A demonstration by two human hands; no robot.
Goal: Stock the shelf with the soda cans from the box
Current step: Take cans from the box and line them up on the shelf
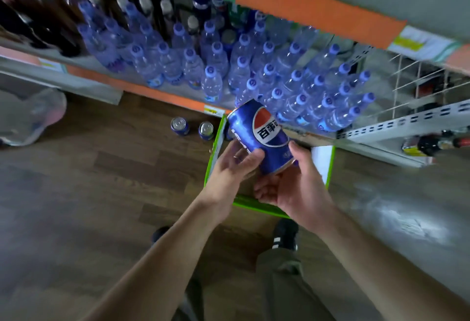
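Blue Pepsi can [262, 137] tilted above green-edged box [259, 207], left hand [235, 161] and right hand [292, 183] both clamped on it, probably for a label check. Two cans [180, 125] on floor near shelf [165, 94] edge.

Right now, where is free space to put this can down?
Bare floor lies left of the green box, below the two standing cans. The bottle shelf is crowded to its front edge. Both hands hold the can.
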